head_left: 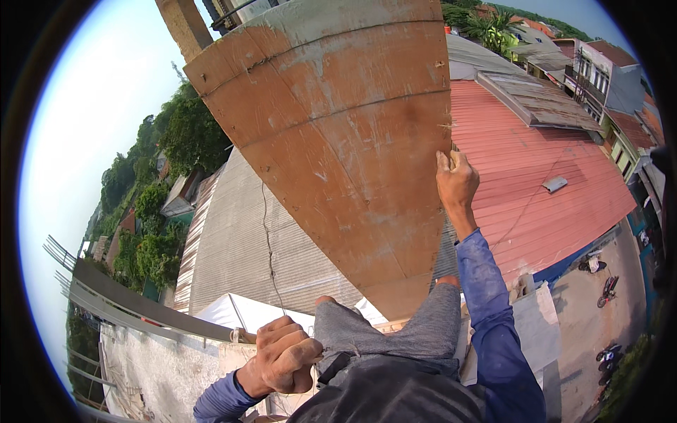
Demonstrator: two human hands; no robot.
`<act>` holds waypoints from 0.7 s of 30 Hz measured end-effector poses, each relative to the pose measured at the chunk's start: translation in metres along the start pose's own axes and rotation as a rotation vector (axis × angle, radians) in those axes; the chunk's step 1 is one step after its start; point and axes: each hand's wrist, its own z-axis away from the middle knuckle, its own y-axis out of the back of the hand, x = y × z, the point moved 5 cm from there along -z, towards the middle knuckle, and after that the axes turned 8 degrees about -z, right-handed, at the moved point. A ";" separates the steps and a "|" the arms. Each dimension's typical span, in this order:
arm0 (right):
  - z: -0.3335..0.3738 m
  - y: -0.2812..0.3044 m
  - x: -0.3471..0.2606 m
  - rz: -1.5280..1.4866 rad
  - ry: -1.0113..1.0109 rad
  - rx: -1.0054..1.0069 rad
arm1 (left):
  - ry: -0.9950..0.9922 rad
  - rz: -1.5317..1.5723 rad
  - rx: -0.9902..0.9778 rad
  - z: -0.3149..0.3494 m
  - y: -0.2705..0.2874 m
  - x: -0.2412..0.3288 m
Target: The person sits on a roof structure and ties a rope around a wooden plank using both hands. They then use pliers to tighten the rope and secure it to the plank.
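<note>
A tall orange-brown plywood panel (345,141), scuffed and smeared grey, rises in front of me and narrows toward my knees. Dark lines cross it, and small nails or wire ends show along its edges. My right hand (457,182) is closed at the panel's right edge, thumb against the board; the far side of its fingers is hidden. Low on the left, my left hand (283,356) is curled into a fist. A thin dark wire (269,243) hangs from near the panel's left edge down to its knuckles, apparently gripped there.
I am high above corrugated grey roofing (233,225) and a red metal roof (522,190). A street with parked motorcycles (608,290) lies far below right. A concrete beam (148,310) with protruding rebar is at left, and a wooden post (185,28) stands behind the panel.
</note>
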 end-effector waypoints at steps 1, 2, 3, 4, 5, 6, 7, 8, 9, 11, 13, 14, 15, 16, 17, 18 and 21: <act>0.000 -0.002 -0.002 -0.002 0.007 0.027 | -0.029 0.021 0.035 -0.008 0.000 0.002; 0.001 -0.002 -0.002 0.010 -0.005 0.028 | -0.078 0.019 0.000 -0.020 -0.010 0.000; 0.003 -0.003 0.001 -0.003 -0.045 0.026 | -0.146 0.003 -0.016 -0.036 -0.026 -0.003; 0.005 -0.004 0.004 -0.022 -0.087 0.016 | -0.201 -0.002 -0.020 -0.055 -0.042 -0.009; 0.007 -0.004 0.008 -0.069 -0.146 -0.009 | -0.241 -0.031 -0.080 -0.079 -0.058 -0.021; 0.008 -0.003 0.010 -0.139 -0.169 0.012 | -0.271 -0.083 -0.121 -0.107 -0.077 -0.036; 0.007 -0.002 0.012 -0.195 -0.196 0.012 | -0.333 -0.098 -0.087 -0.138 -0.093 -0.050; 0.008 0.001 0.012 -0.270 -0.188 0.047 | -0.300 -0.133 -0.126 -0.168 -0.115 -0.066; 0.008 0.000 0.013 -0.303 -0.220 0.022 | -0.323 -0.153 -0.071 -0.195 -0.130 -0.080; 0.006 0.002 0.013 -0.363 -0.222 0.030 | -0.266 -0.234 -0.045 -0.232 -0.161 -0.105; 0.005 0.005 0.012 -0.391 -0.213 0.047 | -0.164 -0.353 -0.068 -0.259 -0.186 -0.130; 0.005 0.005 0.011 -0.407 -0.215 0.037 | -0.188 -0.387 -0.024 -0.264 -0.196 -0.135; 0.006 0.005 0.012 -0.421 -0.232 0.021 | -0.167 -0.434 -0.020 -0.263 -0.204 -0.140; 0.005 0.006 0.011 -0.429 -0.227 0.033 | -0.096 -0.485 -0.077 -0.261 -0.214 -0.147; 0.005 0.009 0.012 -0.434 -0.236 0.046 | -0.146 -0.517 -0.025 -0.259 -0.219 -0.146; 0.004 0.010 0.013 -0.452 -0.242 0.050 | -0.148 -0.554 -0.038 -0.255 -0.224 -0.148; 0.004 0.012 0.023 -0.604 -0.463 0.053 | -0.113 -0.660 -0.040 -0.249 -0.235 -0.150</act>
